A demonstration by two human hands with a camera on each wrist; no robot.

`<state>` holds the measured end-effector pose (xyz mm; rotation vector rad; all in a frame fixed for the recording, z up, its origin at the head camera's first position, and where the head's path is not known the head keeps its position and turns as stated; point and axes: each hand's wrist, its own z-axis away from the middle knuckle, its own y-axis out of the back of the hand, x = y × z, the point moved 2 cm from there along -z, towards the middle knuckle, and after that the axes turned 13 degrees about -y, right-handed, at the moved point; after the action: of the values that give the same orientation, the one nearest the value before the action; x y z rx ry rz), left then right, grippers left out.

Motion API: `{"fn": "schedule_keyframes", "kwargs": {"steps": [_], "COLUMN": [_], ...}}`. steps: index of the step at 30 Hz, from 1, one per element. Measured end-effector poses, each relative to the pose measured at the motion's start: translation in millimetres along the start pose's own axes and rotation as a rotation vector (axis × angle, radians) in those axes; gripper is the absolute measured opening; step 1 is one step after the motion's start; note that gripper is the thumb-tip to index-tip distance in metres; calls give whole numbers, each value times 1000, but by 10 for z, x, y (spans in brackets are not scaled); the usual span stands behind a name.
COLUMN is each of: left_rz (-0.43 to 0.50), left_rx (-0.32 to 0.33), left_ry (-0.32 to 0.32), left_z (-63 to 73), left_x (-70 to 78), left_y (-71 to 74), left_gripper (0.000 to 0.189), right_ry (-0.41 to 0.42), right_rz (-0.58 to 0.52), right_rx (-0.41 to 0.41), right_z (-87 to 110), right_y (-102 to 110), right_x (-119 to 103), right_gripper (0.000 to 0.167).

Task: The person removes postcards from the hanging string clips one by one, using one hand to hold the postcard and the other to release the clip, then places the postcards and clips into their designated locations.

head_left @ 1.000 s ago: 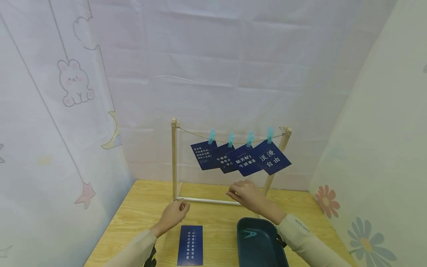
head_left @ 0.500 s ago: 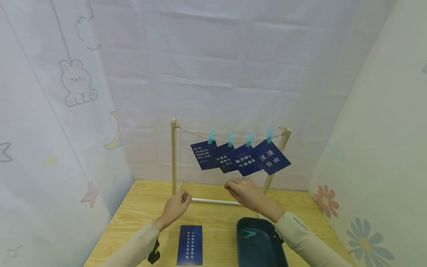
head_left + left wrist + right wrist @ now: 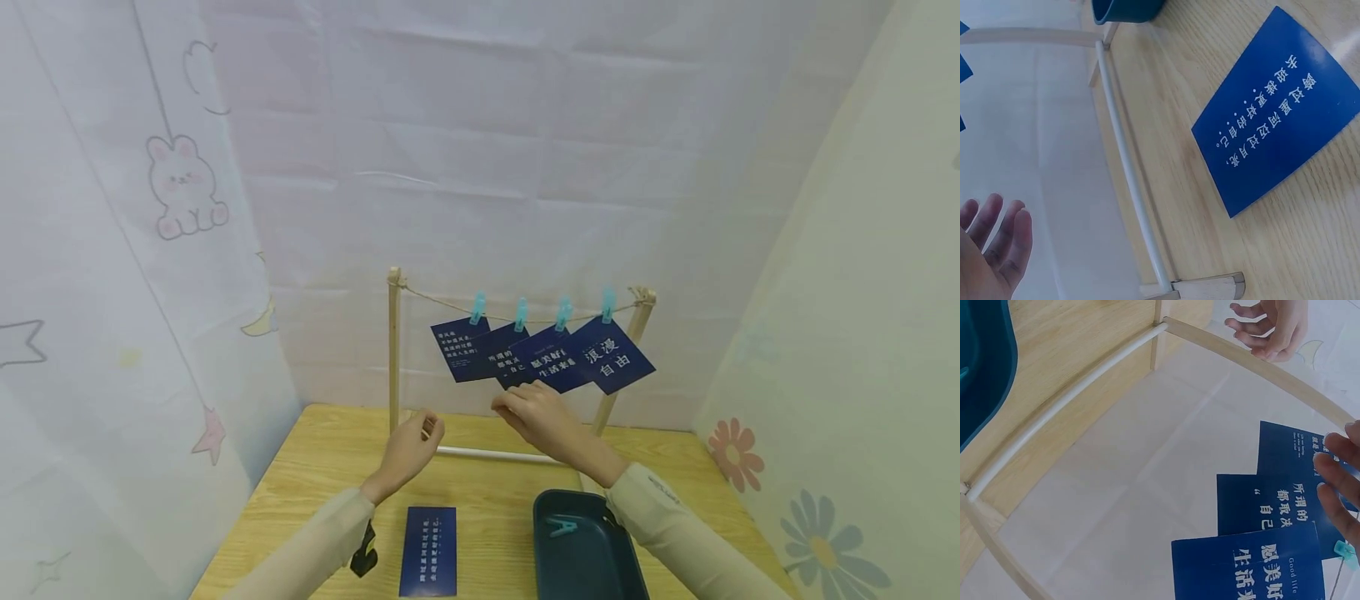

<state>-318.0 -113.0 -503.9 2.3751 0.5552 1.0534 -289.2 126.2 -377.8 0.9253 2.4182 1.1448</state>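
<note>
Several dark blue cards with white lettering hang overlapping from a twine line point(image 3: 442, 302). The rightmost card point(image 3: 609, 354) is fixed by a light blue clothespin point(image 3: 608, 306), as are the others. My right hand point(image 3: 542, 421) is in front of the cards' lower edges, fingers loosely bent and holding nothing. In the right wrist view its fingertips point(image 3: 1335, 462) overlap the cards; contact is unclear. Lower and to the left, my left hand point(image 3: 411, 450) hovers near the left post, also holding nothing. Its fingers point(image 3: 1007, 240) are relaxed. Another blue card point(image 3: 1272, 119) lies flat on the table.
A wooden frame with a left post point(image 3: 393, 358), a right post point(image 3: 640, 321) and a white bottom rod point(image 3: 495, 455) stands at the back of the table point(image 3: 300, 483). A dark teal tray point(image 3: 588, 567) at the front right holds a clothespin point(image 3: 561, 526).
My left hand has risen and shifted right, past the left post's foot. My right hand has moved slightly left and up toward the hanging cards. The cards and tray stay put.
</note>
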Motion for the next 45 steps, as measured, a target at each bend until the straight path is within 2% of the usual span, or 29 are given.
{"fn": "schedule_keyframes", "kwargs": {"steps": [4,10,16,20,24,30,34,38,41,45], "left_rz": [0,25,11,1,31,82,64,85,120,137], "left_rx": [8,30,74,65,49,42,38,37,38,51], "left_ry": [3,24,53,60,48,42,79,107,110,113], "left_z": [-37,-96,-172,-178,-165,-172,-241,-308,-347,-403], "left_x": [46,91,123,152,171,205,174,172,192,228], "left_y": [-2,12,16,0,-43,-71,-50,-19,12,61], "left_gripper": [18,20,23,27,26,29,29,30,33,36], "right_ry": [-10,1,-9,-9,-13,-80,-132,-151,-157,-196], "right_rz": [18,39,55,88,134,159,136,90,85,92], "right_rx": [7,35,82,142,220,245,267,308,289,204], "right_z": [-36,-93,-261,-410,-579,-787,-918,-1011,-1067,-1118], "right_y": [19,45,54,24,-23,-86,-124,-107,-79,-67], "right_x": [-22,-37,-39,-27,-2,61,77,60,42,36], "right_gripper": [6,9,9,17,29,38,36,34,36,35]}}
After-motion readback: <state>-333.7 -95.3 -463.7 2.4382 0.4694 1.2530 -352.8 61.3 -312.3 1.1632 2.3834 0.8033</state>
